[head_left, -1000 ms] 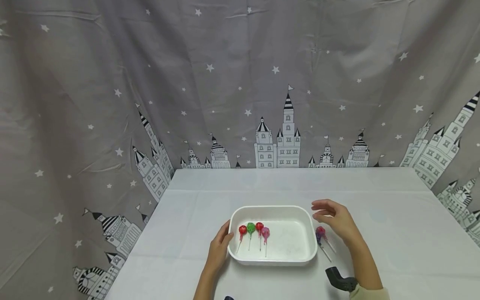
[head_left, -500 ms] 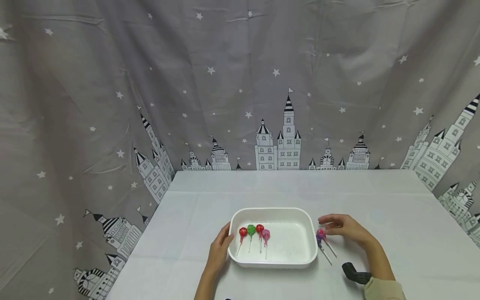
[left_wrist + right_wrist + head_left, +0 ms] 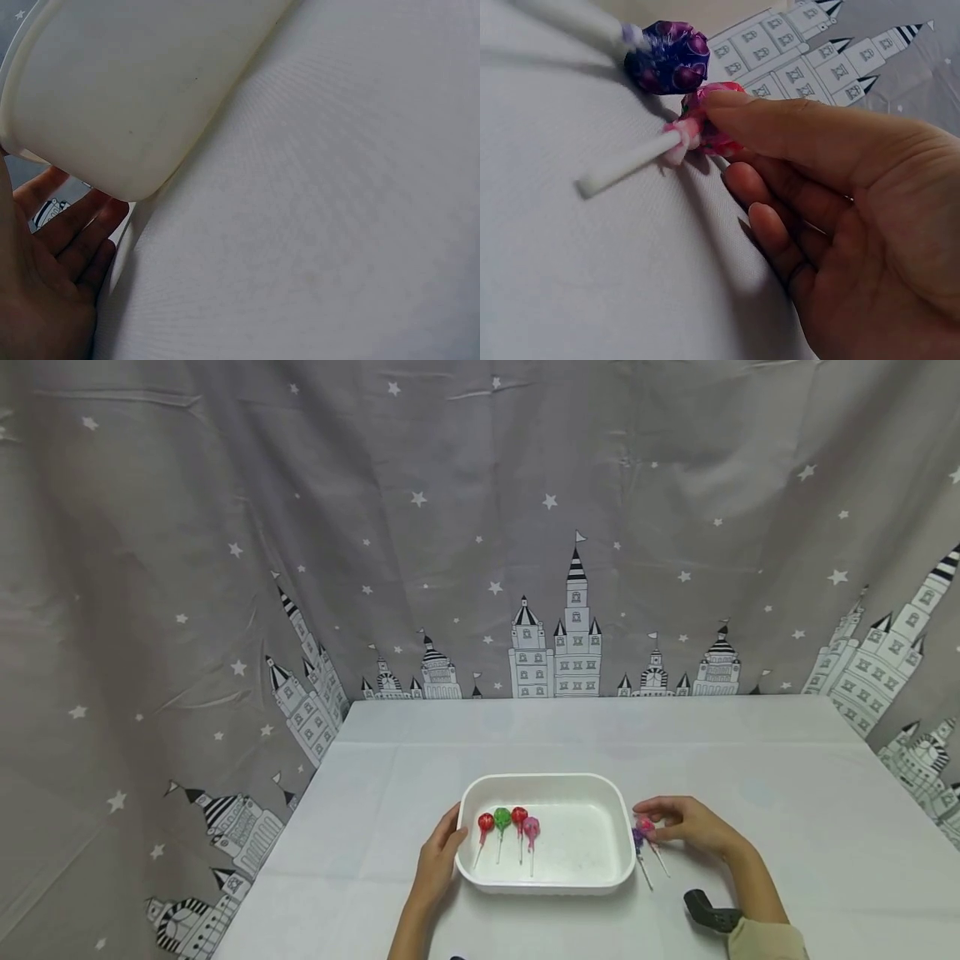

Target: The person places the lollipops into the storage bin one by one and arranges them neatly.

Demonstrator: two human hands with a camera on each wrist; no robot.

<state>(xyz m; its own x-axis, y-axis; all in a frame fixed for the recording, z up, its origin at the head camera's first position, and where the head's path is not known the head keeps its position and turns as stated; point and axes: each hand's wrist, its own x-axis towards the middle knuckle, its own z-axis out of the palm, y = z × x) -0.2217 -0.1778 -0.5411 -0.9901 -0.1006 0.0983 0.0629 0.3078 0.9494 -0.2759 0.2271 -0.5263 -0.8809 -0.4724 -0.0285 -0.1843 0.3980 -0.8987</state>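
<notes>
Four lollipops point(image 3: 508, 823) are already laid in the white tray point(image 3: 546, 783); two remain on the tabletop point(image 3: 787, 827) at its 3 o'clock. The pink lollipop point(image 3: 709, 131) is pinched by the right hand point(image 3: 690, 827), a grip detailed only by the right wrist view, beside the purple lollipop point(image 3: 667, 56). The tray's 9 o'clock wall is steadied by the left hand point(image 3: 437, 860), fingers straight.
</notes>
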